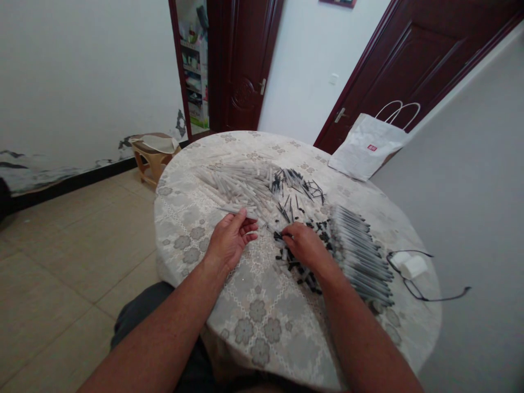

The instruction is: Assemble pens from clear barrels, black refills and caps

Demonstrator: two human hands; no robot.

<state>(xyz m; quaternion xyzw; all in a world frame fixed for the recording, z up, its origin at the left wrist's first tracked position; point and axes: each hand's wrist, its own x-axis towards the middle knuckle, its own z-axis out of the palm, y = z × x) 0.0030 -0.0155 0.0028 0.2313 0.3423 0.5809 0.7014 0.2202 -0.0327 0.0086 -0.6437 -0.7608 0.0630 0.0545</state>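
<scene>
My left hand (230, 237) is closed round a clear pen barrel (237, 209) near the front of a big heap of clear pen barrels (241, 183). My right hand (305, 245) rests on a scatter of small black caps (305, 273) and pinches one black piece at its fingertips. A row of assembled pens (360, 254) lies just right of that hand. Thin black refills (295, 185) lie behind both hands. Everything sits on a round table with a flowered cloth (262, 316).
A white charger with a black cable (413, 267) lies at the table's right edge. A white paper bag (366, 147) stands at the far right rim. A small stool (153, 150) stands by the left wall, with dark doors behind.
</scene>
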